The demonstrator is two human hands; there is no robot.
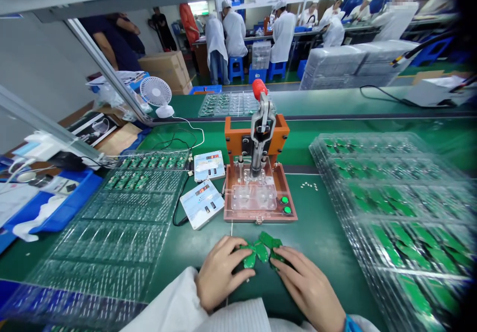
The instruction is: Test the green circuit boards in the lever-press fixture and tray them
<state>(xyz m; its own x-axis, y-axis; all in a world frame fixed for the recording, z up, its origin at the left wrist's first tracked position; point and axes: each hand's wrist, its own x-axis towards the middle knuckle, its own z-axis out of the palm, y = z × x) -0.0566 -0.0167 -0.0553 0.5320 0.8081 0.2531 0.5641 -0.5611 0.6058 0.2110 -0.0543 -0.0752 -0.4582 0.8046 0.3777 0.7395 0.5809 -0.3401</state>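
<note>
- Left tray (pixel 119 222): circuit boards (pixel 156 159) in 2 far rows.
- Right trays (pixel 337 227): green boards (pixel 398 205).
- 2 displays (pixel 203 190): digits unclear.
- Left hand (pixel 219 272), right hand (pixel 311 280) touch loose boards (pixel 261 252); gripping, I cannot tell.

Ahead: reach is blocked by orange-framed clamp fixture (pixel 257 160) | Left: path is narrowed by two display boxes (pixel 201 207) and clear tray (pixel 122 232) | Right: lane is offered over green benchtop (pixel 316 227) between clamp fixture and tray stack (pixel 354 227), dotted with small white pieces (pixel 308 185) farther in

Upper white box (pixel 209 166) | lower white box (pixel 202 204) | red digits (pixel 202 191) | none readable
</note>
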